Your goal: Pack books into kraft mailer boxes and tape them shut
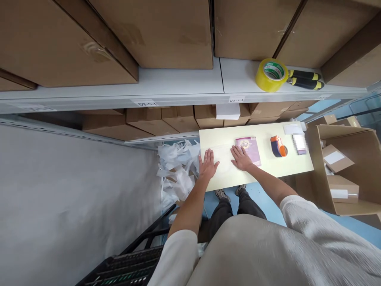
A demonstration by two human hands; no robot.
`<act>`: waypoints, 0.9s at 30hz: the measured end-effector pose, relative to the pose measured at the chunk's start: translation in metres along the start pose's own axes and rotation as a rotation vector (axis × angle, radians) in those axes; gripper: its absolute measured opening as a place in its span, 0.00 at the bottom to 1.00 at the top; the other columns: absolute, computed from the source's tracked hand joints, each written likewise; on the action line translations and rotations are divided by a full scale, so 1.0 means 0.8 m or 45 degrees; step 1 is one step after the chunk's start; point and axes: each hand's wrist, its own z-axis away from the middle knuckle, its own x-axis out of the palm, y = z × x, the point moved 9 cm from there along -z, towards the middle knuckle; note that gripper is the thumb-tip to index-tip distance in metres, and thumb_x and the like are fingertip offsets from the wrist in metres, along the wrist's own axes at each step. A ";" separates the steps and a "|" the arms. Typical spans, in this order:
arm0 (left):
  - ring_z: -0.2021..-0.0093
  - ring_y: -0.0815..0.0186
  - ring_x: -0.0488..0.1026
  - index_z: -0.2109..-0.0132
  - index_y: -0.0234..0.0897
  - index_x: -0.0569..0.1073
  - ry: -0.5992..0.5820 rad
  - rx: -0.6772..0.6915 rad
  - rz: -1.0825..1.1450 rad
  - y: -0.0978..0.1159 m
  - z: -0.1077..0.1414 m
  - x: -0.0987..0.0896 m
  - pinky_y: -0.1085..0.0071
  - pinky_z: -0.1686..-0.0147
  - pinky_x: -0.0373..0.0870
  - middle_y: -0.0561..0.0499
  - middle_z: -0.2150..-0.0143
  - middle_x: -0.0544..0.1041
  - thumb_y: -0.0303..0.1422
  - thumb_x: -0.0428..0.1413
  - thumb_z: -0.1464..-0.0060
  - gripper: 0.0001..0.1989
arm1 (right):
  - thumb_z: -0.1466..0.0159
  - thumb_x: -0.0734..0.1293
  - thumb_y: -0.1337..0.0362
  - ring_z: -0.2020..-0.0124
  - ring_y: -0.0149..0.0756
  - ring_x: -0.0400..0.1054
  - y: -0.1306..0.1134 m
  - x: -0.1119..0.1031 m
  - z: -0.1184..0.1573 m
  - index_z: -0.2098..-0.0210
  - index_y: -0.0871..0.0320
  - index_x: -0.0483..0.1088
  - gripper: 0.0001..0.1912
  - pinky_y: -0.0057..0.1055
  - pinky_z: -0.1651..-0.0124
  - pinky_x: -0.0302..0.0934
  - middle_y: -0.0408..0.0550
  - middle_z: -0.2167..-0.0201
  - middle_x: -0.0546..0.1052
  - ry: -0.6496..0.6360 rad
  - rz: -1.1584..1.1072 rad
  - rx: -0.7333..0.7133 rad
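Note:
Flat on the left end of a pale yellow board (222, 176) lies my left hand (208, 166), fingers stretched out and holding nothing. My right hand (241, 159) rests palm down near the board's middle, its fingers spread. It touches or overlaps the left edge of a flat pink-purple box (252, 149); whether it presses on the box I cannot tell. To the right of that box stands an orange and dark blue tape dispenser (278, 147). Farther right are white paper slips (293, 129) and a small item with a blurred face (300, 143).
Above the board, a grey shelf (181, 83) carries large cardboard boxes (175, 35), a yellow tape roll (271, 75) and black-yellow handled pliers (306, 79). A big open carton (366, 155) with small parcels stands right. Crumpled white packaging (180, 171) lies left, beside a grey wall (74, 198).

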 end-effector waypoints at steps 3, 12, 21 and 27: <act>0.15 0.50 0.42 0.17 0.32 0.45 0.009 0.042 0.009 -0.005 0.000 -0.006 0.37 0.20 0.27 0.38 0.15 0.46 0.48 0.42 0.25 0.40 | 0.21 0.51 0.50 0.16 0.55 0.35 -0.001 -0.003 0.001 0.17 0.69 0.43 0.41 0.59 0.17 0.30 0.62 0.17 0.44 -0.005 -0.008 0.005; 0.15 0.48 0.42 0.17 0.30 0.43 0.039 -0.077 0.054 -0.001 0.007 -0.011 0.36 0.20 0.29 0.34 0.16 0.45 0.47 0.43 0.26 0.41 | 0.22 0.53 0.51 0.16 0.56 0.35 -0.003 -0.016 0.005 0.17 0.66 0.43 0.41 0.60 0.17 0.28 0.59 0.17 0.44 -0.020 -0.152 0.034; 0.16 0.44 0.43 0.18 0.28 0.52 0.039 -0.067 0.054 0.013 -0.011 -0.029 0.38 0.19 0.32 0.34 0.16 0.47 0.45 0.46 0.27 0.39 | 0.24 0.56 0.56 0.16 0.59 0.36 -0.018 -0.028 -0.007 0.19 0.70 0.51 0.39 0.61 0.17 0.24 0.64 0.17 0.47 0.005 -0.169 0.083; 0.15 0.51 0.38 0.17 0.27 0.47 0.015 0.072 0.073 0.034 -0.027 -0.015 0.45 0.18 0.34 0.37 0.15 0.44 0.43 0.37 0.24 0.37 | 0.21 0.54 0.49 0.16 0.56 0.33 -0.038 -0.025 -0.023 0.18 0.64 0.48 0.39 0.61 0.17 0.27 0.60 0.16 0.43 0.010 -0.187 -0.029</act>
